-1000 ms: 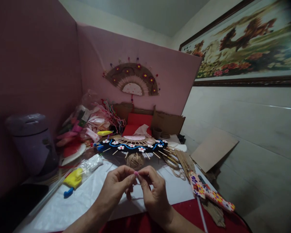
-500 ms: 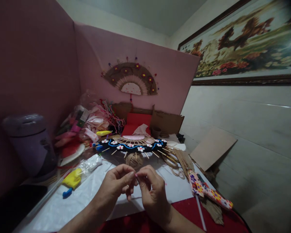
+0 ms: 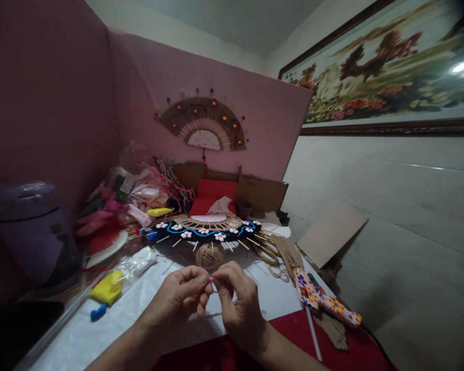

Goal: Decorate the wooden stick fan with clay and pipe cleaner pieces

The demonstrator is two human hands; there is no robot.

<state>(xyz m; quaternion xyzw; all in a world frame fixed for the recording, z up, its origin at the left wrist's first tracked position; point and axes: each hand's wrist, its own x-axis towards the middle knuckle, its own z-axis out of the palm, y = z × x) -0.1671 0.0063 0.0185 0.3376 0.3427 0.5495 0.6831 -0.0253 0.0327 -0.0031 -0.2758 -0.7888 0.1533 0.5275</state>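
Observation:
My left hand holds a tiny pink piece of clay between thumb and forefinger. The fingertips of my right hand meet it from the other side, also in a pinch. Just beyond my hands sits a ball of twine. Over it leans a black fan with stick ribs, white flowers with pink centres and a wavy blue line. Left of my hands lie a lump of yellow clay and a smaller blue lump, beside clear plastic wrap.
A lidded lilac bin stands at the left. A heap of pink cloth and yarn lies behind. At the right are a flower-patterned glue gun, brown strips and a leaning board. A brown fan hangs on the pink partition.
The whole view has shifted, so the scene sits a little further left. My hands stay together on the pink clay, which shows slightly more between the fingertips.

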